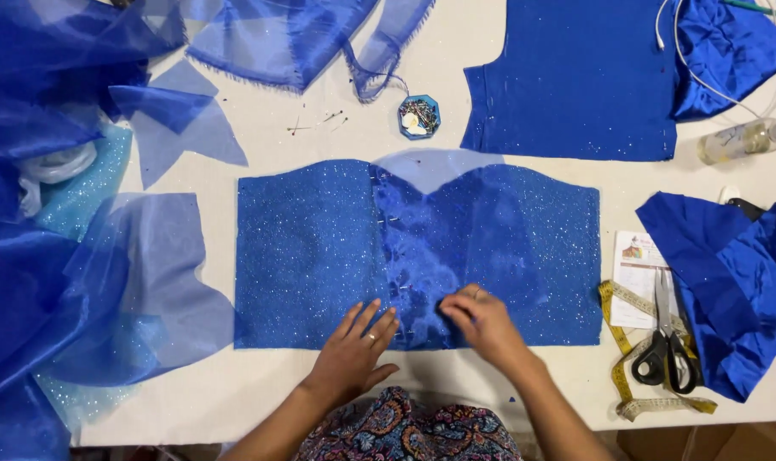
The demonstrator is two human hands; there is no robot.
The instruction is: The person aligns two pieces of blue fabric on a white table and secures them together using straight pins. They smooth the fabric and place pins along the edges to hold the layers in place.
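A wide piece of glittery blue fabric [311, 248] lies flat in the middle of the white table [260, 384], with a sheer blue organza layer [490, 230] pinned over its centre and right half. My left hand [354, 346] rests flat on the fabric's lower edge, fingers spread. My right hand [482, 320] is beside it, fingertips pinched together on the pinned seam near the lower middle; whether a pin is between them is too small to tell.
A small octagonal pin box [419, 116] and loose pins [315, 124] lie behind the fabric. Black-handled scissors [665, 346], a yellow tape measure [627, 376] and a paper card [639, 265] are at right. Another blue fabric panel [575, 77], satin pieces [729, 282] and organza heaps [46, 256] surround.
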